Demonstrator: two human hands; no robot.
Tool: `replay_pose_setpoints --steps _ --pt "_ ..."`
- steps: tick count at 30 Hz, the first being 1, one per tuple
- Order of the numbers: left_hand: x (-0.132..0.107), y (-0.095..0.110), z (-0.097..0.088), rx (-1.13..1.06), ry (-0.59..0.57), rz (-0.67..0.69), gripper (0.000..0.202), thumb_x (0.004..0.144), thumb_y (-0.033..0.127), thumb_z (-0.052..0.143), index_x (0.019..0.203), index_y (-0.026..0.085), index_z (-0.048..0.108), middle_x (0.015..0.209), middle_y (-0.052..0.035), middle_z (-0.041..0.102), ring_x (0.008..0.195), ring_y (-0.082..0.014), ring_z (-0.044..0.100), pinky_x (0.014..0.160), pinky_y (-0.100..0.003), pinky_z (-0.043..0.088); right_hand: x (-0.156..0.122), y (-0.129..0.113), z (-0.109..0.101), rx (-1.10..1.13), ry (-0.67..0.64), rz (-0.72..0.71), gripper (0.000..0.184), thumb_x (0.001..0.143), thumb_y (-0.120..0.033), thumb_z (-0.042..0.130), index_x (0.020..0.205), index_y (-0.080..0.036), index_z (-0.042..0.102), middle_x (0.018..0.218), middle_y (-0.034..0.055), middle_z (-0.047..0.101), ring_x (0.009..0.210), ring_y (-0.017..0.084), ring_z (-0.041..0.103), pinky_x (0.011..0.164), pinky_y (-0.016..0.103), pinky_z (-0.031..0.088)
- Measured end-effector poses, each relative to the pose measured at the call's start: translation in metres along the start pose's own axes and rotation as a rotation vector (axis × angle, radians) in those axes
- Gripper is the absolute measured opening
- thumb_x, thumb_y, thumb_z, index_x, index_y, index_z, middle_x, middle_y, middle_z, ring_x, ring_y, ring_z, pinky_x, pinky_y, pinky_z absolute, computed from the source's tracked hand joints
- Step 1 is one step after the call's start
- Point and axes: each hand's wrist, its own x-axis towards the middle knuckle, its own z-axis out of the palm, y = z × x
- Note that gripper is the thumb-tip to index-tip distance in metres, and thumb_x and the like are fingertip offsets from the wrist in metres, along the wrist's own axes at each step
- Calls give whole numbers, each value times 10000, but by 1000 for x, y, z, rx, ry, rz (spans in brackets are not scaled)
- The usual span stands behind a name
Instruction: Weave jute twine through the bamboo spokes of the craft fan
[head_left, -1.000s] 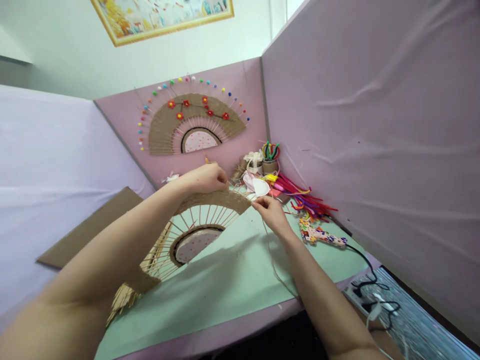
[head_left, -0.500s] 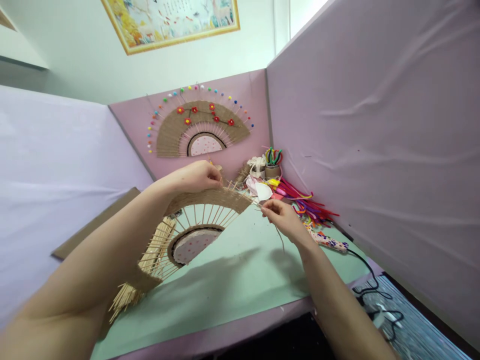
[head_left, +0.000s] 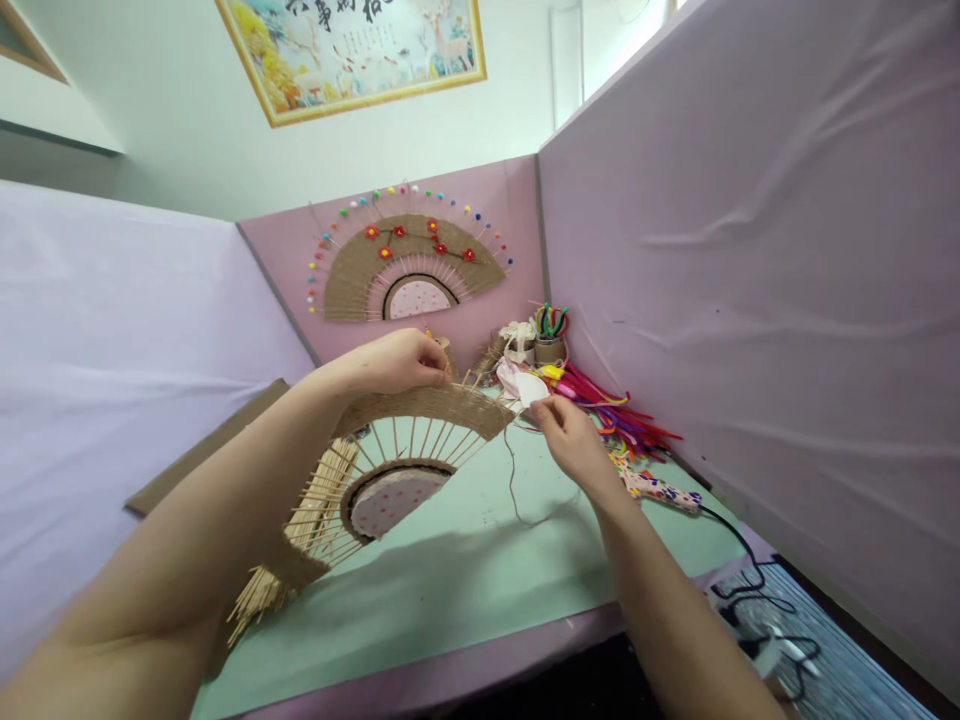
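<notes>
A half-round fan frame (head_left: 420, 403) of thin sticks with brown twine woven through them is held up over the table. At its hub is a half-disc of pink dotted cloth (head_left: 397, 503) with a dark rim. My left hand (head_left: 412, 360) grips the woven band's top edge, its fingers closed. By the fan's right end my right hand (head_left: 562, 425) pinches thumb and fingers together; what lies between them is too small to make out. From that end a loose strand of twine (head_left: 513, 480) hangs in a curve down towards the table.
A finished fan (head_left: 416, 240) with red flowers and coloured beads hangs on the back panel. Bundled sticks (head_left: 330, 480) lie behind the frame. At right are pipe cleaners (head_left: 622, 410), a pot with scissors (head_left: 550, 345) and a patterned glue gun (head_left: 667, 492) with a black cord.
My right hand has shifted slightly right at the fan's end. The twine strand that hung below it now hangs from the fan's end, left of the hand. My left hand keeps its grip.
</notes>
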Motion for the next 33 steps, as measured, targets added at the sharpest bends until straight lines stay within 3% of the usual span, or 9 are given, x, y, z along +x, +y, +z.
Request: replay_pose_setpoints --steps 3,6,9,13,17,21,27,33 --pt "2 -2 2 -5 8 19 231 736 360 541 720 187 693 645 9 613 632 -139 501 619 -253 359 -12 -8 20 211 -142 60 392 829 -569 524 795 -186 605 719 37 630 693 190 574 654 311 426" --pt "2 -3 1 -20 9 24 234 738 356 536 739 190 701 669 6 636 648 -141 513 630 -249 367 -18 -5 39 426 -118 111 367 778 -552 609 793 -186 599 735 29 633 703 175 582 654 298 443" --pt "2 -5 0 -37 15 9 240 732 359 538 757 192 708 692 4 654 664 -147 532 630 -248 374 -22 0 44 567 -84 170 342 735 -514 675 780 -185 595 703 12 617 677 159 575 647 293 453" --pt "2 -6 1 -37 23 1 247 729 360 537 763 190 713 697 7 659 664 -150 540 623 -252 377 -25 -2 37 564 -72 140 274 726 -442 694 750 -183 608 705 5 601 669 142 550 649 287 457" --pt "4 -8 3 -40 20 16 256 729 362 531 770 190 716 698 8 659 670 -154 545 629 -253 383 -28 -3 31 708 -94 210 290 755 -471 658 772 -201 557 756 10 609 692 145 562 588 264 462" --pt "4 -6 4 -39 17 18 240 737 348 530 763 191 710 700 9 655 666 -147 544 622 -248 379 -27 1 23 693 -55 223 281 773 -466 649 791 -204 548 650 -27 555 540 98 442 472 221 326" --pt "3 -1 4 -32 -3 33 241 749 357 538 756 190 712 699 5 658 660 -144 539 642 -245 384 -14 10 11 597 110 141 305 729 -457 698 841 -196 588 681 -17 576 601 123 487 541 251 353" --pt "2 -1 7 -32 -2 50 266 753 373 531 786 194 724 736 -5 681 670 -150 552 661 -255 396 3 15 6 568 128 128 349 701 -451 720 880 -201 556 662 -14 597 632 155 554 599 276 397"
